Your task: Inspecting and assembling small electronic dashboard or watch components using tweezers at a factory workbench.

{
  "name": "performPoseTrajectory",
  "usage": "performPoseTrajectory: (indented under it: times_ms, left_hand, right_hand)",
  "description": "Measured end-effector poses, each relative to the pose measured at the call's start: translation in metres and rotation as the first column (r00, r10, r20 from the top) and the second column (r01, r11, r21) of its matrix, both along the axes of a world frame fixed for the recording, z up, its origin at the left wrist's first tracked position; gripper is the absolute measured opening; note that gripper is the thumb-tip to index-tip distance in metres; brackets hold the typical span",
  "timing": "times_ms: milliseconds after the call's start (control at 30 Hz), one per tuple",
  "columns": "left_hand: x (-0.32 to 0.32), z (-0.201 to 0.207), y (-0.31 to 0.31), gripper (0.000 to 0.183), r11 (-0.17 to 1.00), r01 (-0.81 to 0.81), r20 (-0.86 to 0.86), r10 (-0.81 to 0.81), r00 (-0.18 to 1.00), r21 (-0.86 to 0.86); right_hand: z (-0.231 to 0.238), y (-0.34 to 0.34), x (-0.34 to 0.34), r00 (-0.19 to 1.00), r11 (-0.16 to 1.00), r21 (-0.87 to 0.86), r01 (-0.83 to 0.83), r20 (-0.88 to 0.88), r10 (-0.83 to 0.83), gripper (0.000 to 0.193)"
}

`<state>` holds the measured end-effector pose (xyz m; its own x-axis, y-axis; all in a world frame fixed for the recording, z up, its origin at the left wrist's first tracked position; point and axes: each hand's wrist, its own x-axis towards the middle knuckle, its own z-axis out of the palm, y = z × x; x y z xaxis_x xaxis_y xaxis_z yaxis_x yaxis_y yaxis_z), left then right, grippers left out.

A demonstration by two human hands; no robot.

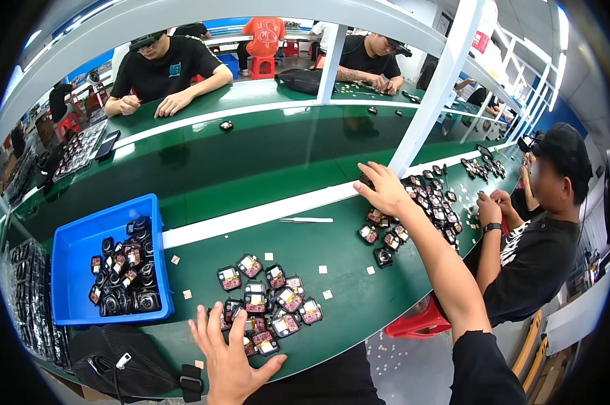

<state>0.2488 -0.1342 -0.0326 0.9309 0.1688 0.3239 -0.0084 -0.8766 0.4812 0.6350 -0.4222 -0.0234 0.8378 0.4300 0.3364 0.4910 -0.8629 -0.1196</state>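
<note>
The left grip (234,359) is spread wide beside a pile of black modules (272,304); the right grip (390,196), also spread, hangs over a second heap (436,204) — touching or not, I can't tell from here. White tweezers (306,220) lie on the desk (349,287) between both.

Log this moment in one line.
left hand: spread beside near device pile | right hand: spread at right device pile | blue bin: holds devices | tweezers: on table

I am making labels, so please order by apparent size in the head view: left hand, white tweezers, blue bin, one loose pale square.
1. Blue bin
2. Left hand
3. White tweezers
4. Loose pale square
</note>
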Motion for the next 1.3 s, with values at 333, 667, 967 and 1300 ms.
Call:
performPoseTrajectory:
  times_ms: [333,667,967,1300]
  left_hand:
    - [0.001,0.000,0.001,0.098,0.999,0.011,-0.025,-0.012,1.000,-0.035]
    - [0.006,-0.004,-0.007,0.088,0.963,0.227,-0.144,-0.207,0.968,0.142]
    - [0.013,0.001,-0.015,0.084,0.980,0.076,-0.136,-0.051,0.989,0.185]
    - [0.014,-0.001,-0.016,0.090,0.986,0.034,-0.114,-0.016,0.993,0.161]
  right_hand:
    - [-0.014,-0.016,-0.060,0.973,0.990,0.027,-0.138,-0.181,0.140,0.073]
    - [-0.017,0.008,-0.109,0.972,0.978,0.045,-0.204,-0.113,0.208,0.070]
    - [-0.002,0.004,-0.120,0.942,0.943,0.073,-0.325,-0.068,0.330,0.067]
    - [-0.023,0.004,-0.063,0.920,0.975,0.086,-0.204,-0.325,0.221,0.069]
